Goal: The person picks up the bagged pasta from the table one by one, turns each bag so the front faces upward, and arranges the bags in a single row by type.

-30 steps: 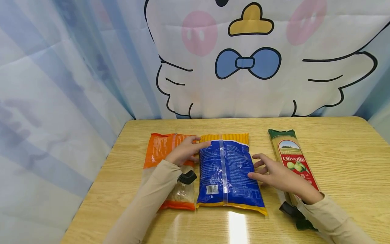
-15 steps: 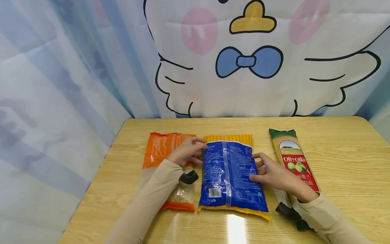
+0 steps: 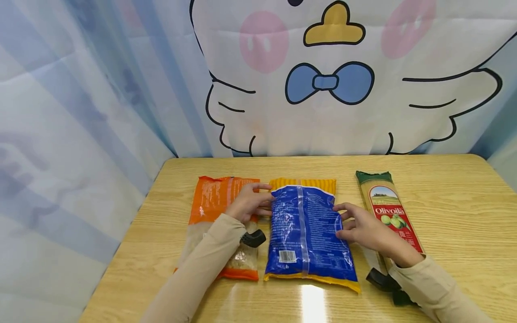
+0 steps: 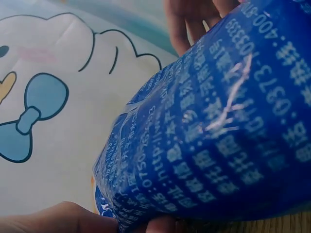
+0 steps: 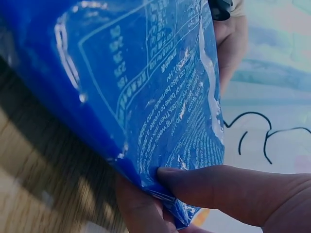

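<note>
A blue food packet [image 3: 308, 237] with yellow ends lies back side up, its barcode toward me, in the head view. My left hand [image 3: 251, 202] pinches its left edge near the top. In the left wrist view the thumb [image 4: 63, 219] lies against the packet's edge. Along the opposite edge, my right hand [image 3: 365, 229] pinches a fold of the film. The right wrist view shows that thumb [image 5: 228, 187] on the printed face with fingers behind. Contents of the packet are hidden by the film.
An orange-topped, partly clear bag [image 3: 216, 197] lies left of the packet, partly under my left arm. To the right is an Olivoilà pasta pack [image 3: 389, 208], its lower part behind my right hand and wrist. A printed curtain [image 3: 323, 125] hangs behind the wooden table [image 3: 456, 202].
The blue packet has shifted slightly to the right. My right fingers have closed on its right edge, and my left fingers have moved a little right with the left edge.
</note>
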